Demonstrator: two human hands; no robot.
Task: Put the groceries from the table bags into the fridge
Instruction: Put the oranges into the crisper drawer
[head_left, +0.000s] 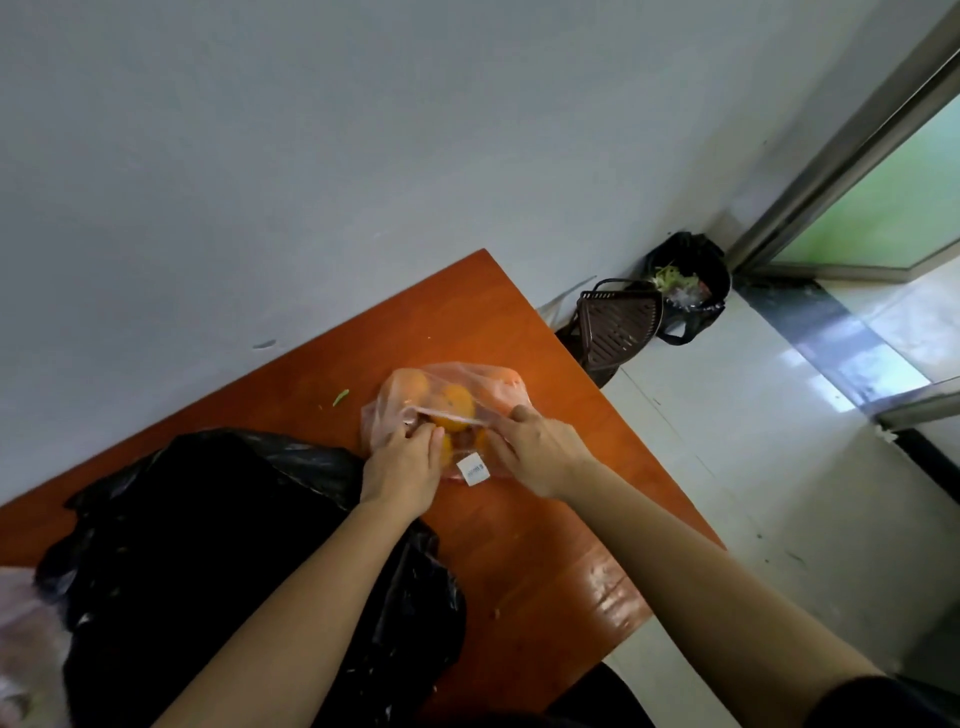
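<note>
1. A black bag (218, 561) is lying nearest on the orange table (545, 561).
2. Beyond it, the left hand (402, 467) and right hand (540, 447) are pinching the mouth of a clear bag of oranges (447, 402), stretching it between them.

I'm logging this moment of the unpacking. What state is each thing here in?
Clear plastic bag of oranges: on the table, mouth pinched by both hands.
Left hand: gripping the bag.
Right hand: gripping the bag.
Black plastic bag: slumped, crumpled.
Black-lined bin: open, holding scraps.
</note>
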